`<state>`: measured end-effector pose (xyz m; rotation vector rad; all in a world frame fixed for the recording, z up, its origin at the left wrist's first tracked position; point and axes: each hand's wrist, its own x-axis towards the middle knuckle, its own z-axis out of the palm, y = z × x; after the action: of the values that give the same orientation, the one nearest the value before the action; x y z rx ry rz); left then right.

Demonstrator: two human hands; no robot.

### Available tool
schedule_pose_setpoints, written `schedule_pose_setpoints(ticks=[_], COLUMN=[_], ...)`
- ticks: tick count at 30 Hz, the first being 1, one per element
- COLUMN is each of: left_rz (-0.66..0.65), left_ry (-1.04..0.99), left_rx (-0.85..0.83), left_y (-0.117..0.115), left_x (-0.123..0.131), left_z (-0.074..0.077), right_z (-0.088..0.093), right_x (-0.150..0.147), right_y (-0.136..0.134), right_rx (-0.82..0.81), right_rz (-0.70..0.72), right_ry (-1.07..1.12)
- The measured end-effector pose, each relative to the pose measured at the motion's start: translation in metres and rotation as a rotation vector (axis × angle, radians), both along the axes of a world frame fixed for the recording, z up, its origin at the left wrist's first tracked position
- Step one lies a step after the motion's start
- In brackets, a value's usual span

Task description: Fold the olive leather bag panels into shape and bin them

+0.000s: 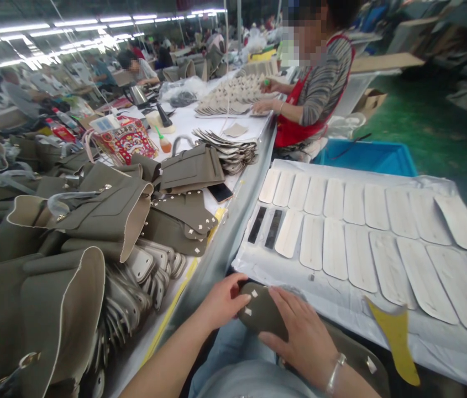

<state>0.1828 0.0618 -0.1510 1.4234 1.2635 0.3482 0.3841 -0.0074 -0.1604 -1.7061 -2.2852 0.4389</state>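
Olive piece (260, 318): over my lap, 12 o'clock; I judge the step as positioning by hand; next move calls for a steady edge.
My left hand (225, 301): at its 10 o'clock, thumb and fingers pinching the rounded end.
My right hand (303, 326): at its 3 o'clock, spread across it, palm down; grip cannot be told.
White panels (335, 249): rows, 1 o'clock.
Bags (96, 213): on the bench (222, 251), 10 o'clock.

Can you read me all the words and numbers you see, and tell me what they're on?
None can be read clearly.
Colorful red bag: any writing is too blurred to read.
Bottle with a red label: too small and blurred.
Olive piece under the hands: pale spots, no writing that I can see.
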Motion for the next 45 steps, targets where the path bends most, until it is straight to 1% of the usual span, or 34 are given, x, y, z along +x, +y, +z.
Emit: schedule_pose_setpoints(ticks=[3, 6, 9, 12, 19, 25, 29, 31, 34, 37, 39, 41, 43, 45], left_rz=[-0.008, 0.019, 0.062, 0.091, 0.094, 0.083, 0.065, 0.055, 0.05, 0.012, -0.035, -0.092, -0.139, -0.155], left_ry=[-0.077, -0.133, -0.156, -0.178, -0.188, -0.22, -0.213, -0.193, -0.18, -0.229, -0.27, -0.288, -0.274, -0.223], left_rx=[-0.028, -0.052, -0.046, -0.051, -0.089, -0.127, -0.08, -0.054, -0.017, -0.047, -0.087, -0.097, -0.062, 0.03], left_y=[0.0, 0.001, 0.0, -0.001, -0.001, -0.002, -0.004, -0.006, -0.008, -0.007, -0.004, -0.001, 0.001, 0.002], left_x=[0.001, 0.002, 0.003, 0.002, 0.0, -0.004, -0.005, -0.005, -0.005, -0.007, -0.009, -0.011, -0.011, -0.009], left_z=[-0.002, -0.004, -0.006, -0.009, -0.01, -0.014, -0.018, -0.019, -0.019, -0.016, -0.014, -0.011, -0.01, -0.01], right_z=[0.003, 0.006, 0.01, 0.014, 0.021, 0.02, 0.017, 0.018, 0.022, 0.024, 0.024, 0.022, 0.02, 0.018], right_x=[-0.002, -0.005, -0.007, -0.01, -0.016, -0.015, -0.005, 0.0, -0.001, -0.012, -0.02, -0.024, -0.026, -0.025], right_y=[0.005, 0.013, 0.023, 0.032, 0.034, 0.037, 0.04, 0.037, 0.027, 0.017, 0.015, 0.016, 0.019, 0.022], right_rx=[-0.059, -0.176, -0.276, -0.309, -0.319, -0.299, -0.311, -0.32, -0.228, -0.138, -0.136, -0.152, -0.172, -0.198], right_rz=[-0.061, -0.125, -0.139, -0.133, -0.131, -0.095, -0.067, -0.085, -0.108, -0.042, -0.015, -0.018, -0.029, -0.041], right_ry=[0.008, 0.008, 0.022, 0.028, -0.04, -0.102, -0.031, -0.009, 0.006, 0.036, 0.032, 0.019, 0.011, 0.011])
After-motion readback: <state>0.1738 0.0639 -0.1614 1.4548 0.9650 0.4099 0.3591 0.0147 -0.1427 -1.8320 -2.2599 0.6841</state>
